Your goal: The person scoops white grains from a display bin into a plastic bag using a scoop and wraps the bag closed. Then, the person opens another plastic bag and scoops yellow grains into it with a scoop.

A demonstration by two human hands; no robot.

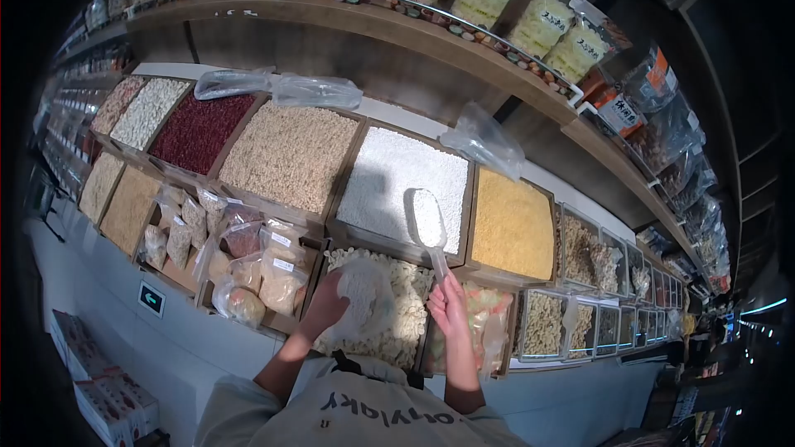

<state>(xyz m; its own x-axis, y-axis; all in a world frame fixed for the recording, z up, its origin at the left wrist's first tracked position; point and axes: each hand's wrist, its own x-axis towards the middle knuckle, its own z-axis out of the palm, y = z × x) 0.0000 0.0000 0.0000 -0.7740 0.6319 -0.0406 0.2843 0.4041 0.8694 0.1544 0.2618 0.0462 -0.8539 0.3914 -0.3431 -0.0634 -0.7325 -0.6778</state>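
My right hand [448, 305] is closed around the handle of a clear plastic scoop [427, 219]. White grain fills the scoop's bowl, which is over the bin of white grain [397, 170]. My left hand [325, 305] grips a clear plastic bag [364, 294] with whitish contents, held above a bin of pale, flat dried pieces [408, 335]. The bag hides part of that bin, and the left fingertips are partly hidden against the plastic. Right of the white grain lies a bin of yellow grain [513, 223].
Left of the white grain are bins of beige grain [286, 149] and dark red beans [201, 128]. Filled bags [281, 277] lie in a lower compartment. Plastic bags [484, 141] rest along the back ledge. A wooden shelf [397, 21] with packaged goods overhangs the bins. Cartons [108, 393] stand lower left.
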